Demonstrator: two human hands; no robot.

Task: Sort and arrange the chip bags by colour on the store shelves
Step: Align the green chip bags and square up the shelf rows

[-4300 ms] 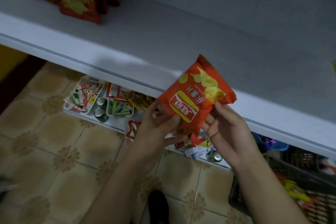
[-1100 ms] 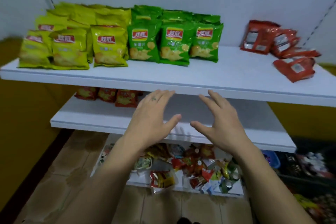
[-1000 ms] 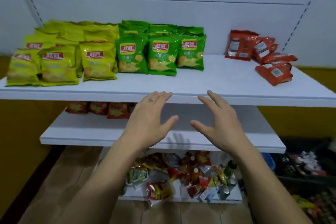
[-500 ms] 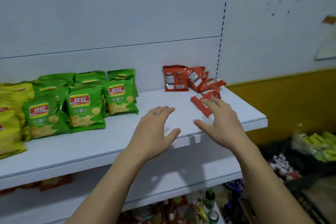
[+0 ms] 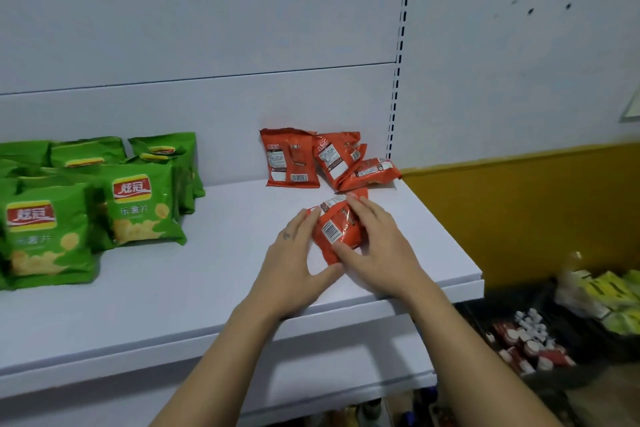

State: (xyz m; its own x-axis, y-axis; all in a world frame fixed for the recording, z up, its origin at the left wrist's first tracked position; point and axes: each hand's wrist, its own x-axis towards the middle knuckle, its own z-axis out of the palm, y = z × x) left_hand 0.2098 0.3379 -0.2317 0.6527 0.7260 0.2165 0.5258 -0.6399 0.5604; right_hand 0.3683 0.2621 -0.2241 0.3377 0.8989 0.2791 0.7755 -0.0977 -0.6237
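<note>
Both hands bracketed one red chip bag on the white shelf, with only the pack between them. The left hand lay along the bag's 9 o'clock edge, its fingers nearly straight and together. Its thumb stretched toward 3 o'clock below the near end. The right hand covered the 3 o'clock side, with the fingers laid flat over the far right corner and the thumb resting across the near part of the pack. Neither hand was curled. Both lay flat against the bag and touched it, and the two thumbs almost met at 6 o'clock.

The bag lay back side up with its barcode showing. Its long axis ran from about 1 o'clock at the far end to 7 o'clock at the near end. It sat toward the right end of the shelf, roughly midway between the front lip and the back panel.

At 12 o'clock from it, three more red bags were grouped by the back panel. The leftmost stood upright with its printed back facing out, the middle one was tilted, and the third lay on its side at 1 o'clock, just beyond the bag's far end. Green chip bags stood well apart at 9 o'clock with their fronts facing out.
</note>
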